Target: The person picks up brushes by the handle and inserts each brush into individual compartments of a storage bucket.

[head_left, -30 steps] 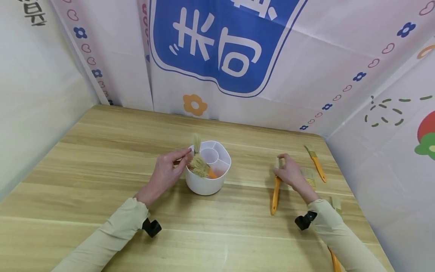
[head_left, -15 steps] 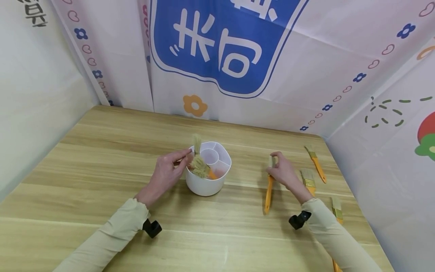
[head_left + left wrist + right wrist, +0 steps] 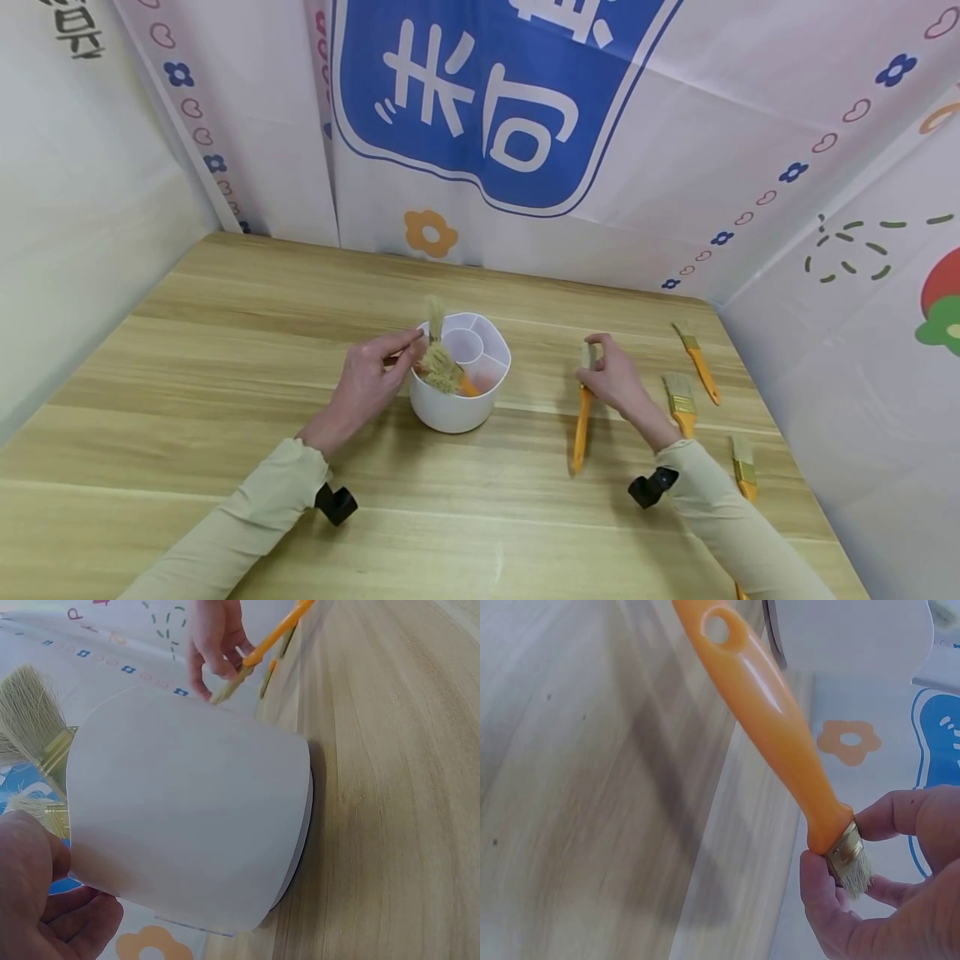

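While the right hand pinches an orange-handled brush by its metal band, right of centre in the head view (bristles up, handle hanging down), the left hand grips the rim of a white divided container near mid-frame. Bristles-up brushes lean inside it; three loose brushes lie on the wooden table, frame right.

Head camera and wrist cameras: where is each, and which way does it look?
Head: on the head, looking forward and down at the table; left hand, right hand, sleeves show.
Left wrist: on that wrist, looking at the white pot; both hands show.
Right wrist: on that wrist, looking at the held brush; right hand shows.
Both wrist views share white pot and held brush.
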The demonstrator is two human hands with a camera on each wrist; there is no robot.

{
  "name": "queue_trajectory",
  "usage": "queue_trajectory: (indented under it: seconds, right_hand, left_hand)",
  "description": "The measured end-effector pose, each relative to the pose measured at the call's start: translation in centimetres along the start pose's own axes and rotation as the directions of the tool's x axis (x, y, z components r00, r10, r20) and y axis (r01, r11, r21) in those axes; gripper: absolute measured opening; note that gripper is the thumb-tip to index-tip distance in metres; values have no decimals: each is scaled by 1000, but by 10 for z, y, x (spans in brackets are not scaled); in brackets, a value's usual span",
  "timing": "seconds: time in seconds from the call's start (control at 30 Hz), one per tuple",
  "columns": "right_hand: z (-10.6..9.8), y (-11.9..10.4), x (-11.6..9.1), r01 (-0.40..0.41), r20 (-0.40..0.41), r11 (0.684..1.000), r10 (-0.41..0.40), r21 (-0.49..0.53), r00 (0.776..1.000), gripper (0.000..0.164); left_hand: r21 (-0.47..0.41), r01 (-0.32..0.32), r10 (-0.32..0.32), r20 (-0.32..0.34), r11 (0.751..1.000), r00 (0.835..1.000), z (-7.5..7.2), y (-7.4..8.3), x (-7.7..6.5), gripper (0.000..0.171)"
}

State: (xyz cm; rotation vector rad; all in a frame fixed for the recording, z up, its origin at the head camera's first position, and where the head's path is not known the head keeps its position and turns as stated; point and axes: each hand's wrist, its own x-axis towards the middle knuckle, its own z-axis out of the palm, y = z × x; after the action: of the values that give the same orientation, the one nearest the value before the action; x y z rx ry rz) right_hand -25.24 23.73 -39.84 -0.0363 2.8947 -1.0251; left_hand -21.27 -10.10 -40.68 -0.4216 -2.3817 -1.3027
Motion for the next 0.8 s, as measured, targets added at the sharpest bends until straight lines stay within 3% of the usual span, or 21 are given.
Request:
queue_trajectory:
  seconds: [0.8]
  right_hand:
    - [4,-20,-6,43,28,998,-45,53,999,60]
  left_hand:
    - [0,16,-16,23,1000,1000,-1,0,-1,27]
